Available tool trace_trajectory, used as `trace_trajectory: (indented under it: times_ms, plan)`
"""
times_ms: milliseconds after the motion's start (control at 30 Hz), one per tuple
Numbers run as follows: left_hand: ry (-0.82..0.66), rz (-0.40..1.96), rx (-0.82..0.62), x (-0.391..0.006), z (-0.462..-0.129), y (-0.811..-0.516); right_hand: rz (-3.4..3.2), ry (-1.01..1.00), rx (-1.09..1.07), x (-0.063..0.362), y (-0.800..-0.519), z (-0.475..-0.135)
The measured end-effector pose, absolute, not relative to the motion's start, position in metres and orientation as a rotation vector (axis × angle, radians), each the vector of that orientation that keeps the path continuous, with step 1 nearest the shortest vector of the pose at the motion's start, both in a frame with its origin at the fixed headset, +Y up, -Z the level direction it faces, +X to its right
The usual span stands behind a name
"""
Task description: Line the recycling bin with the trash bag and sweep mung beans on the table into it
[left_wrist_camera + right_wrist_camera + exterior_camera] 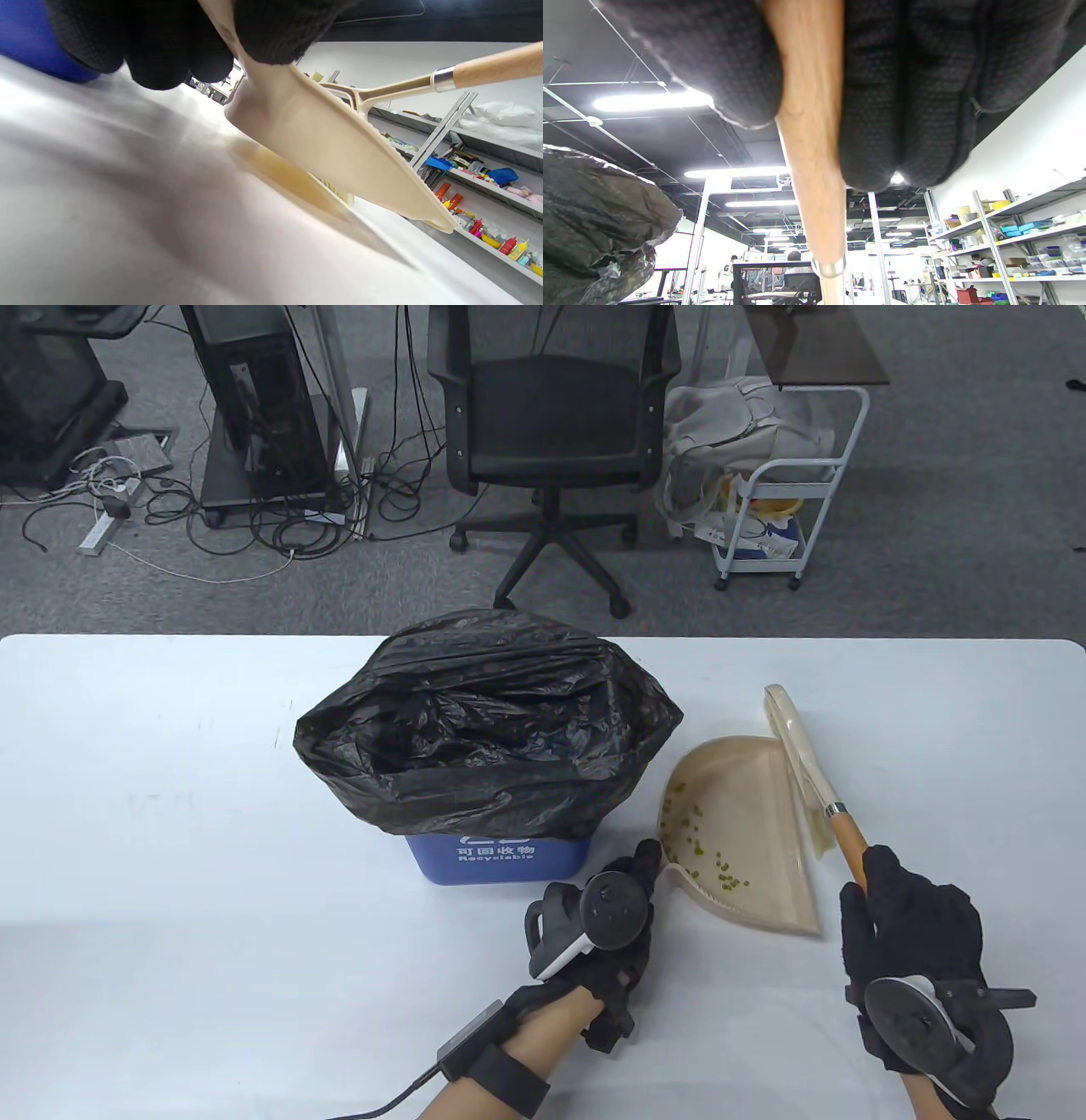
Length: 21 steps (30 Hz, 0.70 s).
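Note:
A blue recycling bin (496,861) stands mid-table, lined with a black trash bag (484,729) whose rim puffs out over the top. Right of it lies a beige dustpan (764,882) holding several green mung beans (704,848). My left hand (624,891) grips the dustpan's handle at its near left corner; in the left wrist view the dustpan (339,156) is tilted up off the table. My right hand (891,899) grips the wooden handle (848,840) of a beige brush (797,746), whose head rests along the dustpan's right edge.
The white table (170,857) ends at its far edge just behind the bin. Beyond it stand a black office chair (551,432), a white cart (780,509) and computer towers with cables on the floor.

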<state>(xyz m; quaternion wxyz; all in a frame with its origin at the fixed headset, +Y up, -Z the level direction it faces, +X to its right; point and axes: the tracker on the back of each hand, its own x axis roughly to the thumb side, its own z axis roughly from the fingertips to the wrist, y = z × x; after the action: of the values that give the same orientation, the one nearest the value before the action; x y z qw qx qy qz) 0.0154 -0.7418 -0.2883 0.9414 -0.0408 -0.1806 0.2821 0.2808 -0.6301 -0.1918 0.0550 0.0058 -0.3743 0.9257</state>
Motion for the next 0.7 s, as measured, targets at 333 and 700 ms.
trace_trajectory:
  times_ms: [333,700]
  plan:
    - [-0.394,0.593,-0.023,0.006,-0.277,-0.716,2.773,-1.111,-0.026,0.293,-0.626,-0.191]
    - [-0.424,0.617,0.032,-0.011,-0.254,-0.674,2.757,-1.105,-0.039,0.297,-0.626,-0.189]
